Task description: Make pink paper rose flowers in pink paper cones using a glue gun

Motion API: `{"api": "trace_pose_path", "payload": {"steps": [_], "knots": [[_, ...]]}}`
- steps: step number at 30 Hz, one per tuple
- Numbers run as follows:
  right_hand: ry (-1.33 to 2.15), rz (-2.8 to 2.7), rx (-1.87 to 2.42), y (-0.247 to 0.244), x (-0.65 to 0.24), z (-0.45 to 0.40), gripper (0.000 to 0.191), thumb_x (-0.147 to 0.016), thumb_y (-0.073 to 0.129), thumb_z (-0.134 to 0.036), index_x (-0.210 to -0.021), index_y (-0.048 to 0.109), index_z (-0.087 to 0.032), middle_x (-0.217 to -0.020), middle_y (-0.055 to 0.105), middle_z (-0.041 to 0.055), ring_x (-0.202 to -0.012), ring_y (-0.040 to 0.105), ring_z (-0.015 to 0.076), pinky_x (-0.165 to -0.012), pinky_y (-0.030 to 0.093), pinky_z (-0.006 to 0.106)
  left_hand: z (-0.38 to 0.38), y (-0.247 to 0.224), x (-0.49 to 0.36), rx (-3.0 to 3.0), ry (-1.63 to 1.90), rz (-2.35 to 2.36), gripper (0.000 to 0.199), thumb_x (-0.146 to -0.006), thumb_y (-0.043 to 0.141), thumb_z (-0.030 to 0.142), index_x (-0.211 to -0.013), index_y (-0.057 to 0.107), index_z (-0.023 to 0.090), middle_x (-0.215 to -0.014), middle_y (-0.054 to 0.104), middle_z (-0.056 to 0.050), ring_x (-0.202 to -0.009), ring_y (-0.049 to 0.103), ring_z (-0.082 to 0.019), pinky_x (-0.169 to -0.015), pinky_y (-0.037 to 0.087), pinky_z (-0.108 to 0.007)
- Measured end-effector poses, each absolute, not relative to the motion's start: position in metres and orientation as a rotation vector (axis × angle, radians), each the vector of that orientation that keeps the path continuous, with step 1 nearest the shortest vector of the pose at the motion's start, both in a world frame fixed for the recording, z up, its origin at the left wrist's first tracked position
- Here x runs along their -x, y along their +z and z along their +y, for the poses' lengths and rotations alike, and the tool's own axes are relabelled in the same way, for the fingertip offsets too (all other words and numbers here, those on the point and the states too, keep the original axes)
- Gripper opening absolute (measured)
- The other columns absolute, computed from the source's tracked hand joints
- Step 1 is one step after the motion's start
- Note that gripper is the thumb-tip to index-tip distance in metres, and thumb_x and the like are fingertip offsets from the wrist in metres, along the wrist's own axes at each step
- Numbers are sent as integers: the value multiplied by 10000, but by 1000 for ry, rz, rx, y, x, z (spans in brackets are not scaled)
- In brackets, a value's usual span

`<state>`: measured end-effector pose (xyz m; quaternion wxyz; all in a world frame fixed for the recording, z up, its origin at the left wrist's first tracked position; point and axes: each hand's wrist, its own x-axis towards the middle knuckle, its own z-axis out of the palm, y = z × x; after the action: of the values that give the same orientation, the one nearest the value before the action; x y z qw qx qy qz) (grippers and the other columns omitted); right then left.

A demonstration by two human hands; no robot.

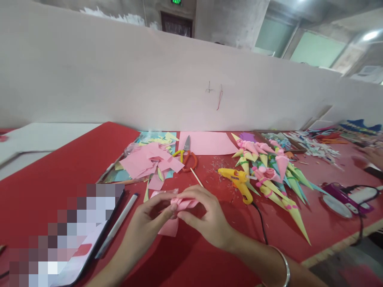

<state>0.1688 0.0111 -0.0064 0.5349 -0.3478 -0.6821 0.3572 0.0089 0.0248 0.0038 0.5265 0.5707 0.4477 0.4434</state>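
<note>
Between both hands, above the red table, is a small folded or rolled piece of pink paper. My left hand pinches its left end between thumb and fingers. Around the right end, the thumb and fingers of my right hand are closed; a bracelet circles that forearm. Below the hands lies another pink sheet, partly covered by them. A yellow glue gun rests to the right of my right hand. Orange-handled scissors lie beyond the hands, beside a thin stick.
Pink paper pieces are heaped at the back left. Pink, yellow and green paper cones cover the right side. A tablet-like device and a pen lie left. Another person's hand shows far right.
</note>
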Motion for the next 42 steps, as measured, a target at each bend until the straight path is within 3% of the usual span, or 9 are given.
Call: {"api": "trace_pose_path", "payload": {"steps": [5, 11, 19, 25, 30, 42], "knots": [[867, -1601, 843, -6, -167, 10, 155, -790, 641, -205, -936, 657, -254, -930, 659, 32, -902, 602, 183, -820, 469, 320, 21, 5, -12, -1414, 1138, 1062, 105, -689, 685, 264, -782, 684, 214, -664, 693, 11, -595, 654, -153, -534, 557, -218], [927, -1524, 849, -8, -168, 12, 108, -778, 635, -171, -853, 662, -244, -867, 666, 24, -845, 608, 174, -792, 476, 310, 19, -1, -9, -1703, 1190, 1096, 127, -742, 622, 181, -845, 681, 227, -911, 699, -33, -771, 662, -162, -658, 564, -235], [1093, -1414, 899, -14, -168, 10, 178, -751, 647, -176, -912, 660, -251, -922, 682, 19, -870, 624, 181, -792, 486, 311, 17, 1, -8, -1849, 1240, 1119, 97, -760, 606, 187, -815, 679, 219, -836, 689, -33, -760, 650, -163, -634, 564, -245], [1259, -1265, 864, -13, -163, 9, 100, -743, 667, -233, -842, 665, -242, -838, 699, 12, -789, 652, 172, -734, 512, 309, 16, 5, -10, -1785, 1257, 1105, 77, -742, 628, 162, -756, 679, 218, -750, 686, -5, -703, 643, -147, -617, 558, -227], [1385, -1121, 865, -10, -160, 11, 104, -716, 697, -304, -766, 657, -222, -743, 697, -7, -670, 646, 148, -688, 520, 294, 14, 3, -11, -1742, 1298, 1127, 49, -749, 630, 200, -788, 660, 205, -805, 681, -22, -725, 643, -160, -640, 560, -256], [1511, -997, 845, -19, -162, 15, 153, -703, 707, -320, -763, 635, -200, -720, 666, -24, -670, 632, 111, -697, 512, 260, 19, 2, -4, -2181, 1210, 1155, 62, -770, 621, 216, -818, 658, 229, -786, 698, -15, -728, 632, -171, -690, 529, -280]]}}
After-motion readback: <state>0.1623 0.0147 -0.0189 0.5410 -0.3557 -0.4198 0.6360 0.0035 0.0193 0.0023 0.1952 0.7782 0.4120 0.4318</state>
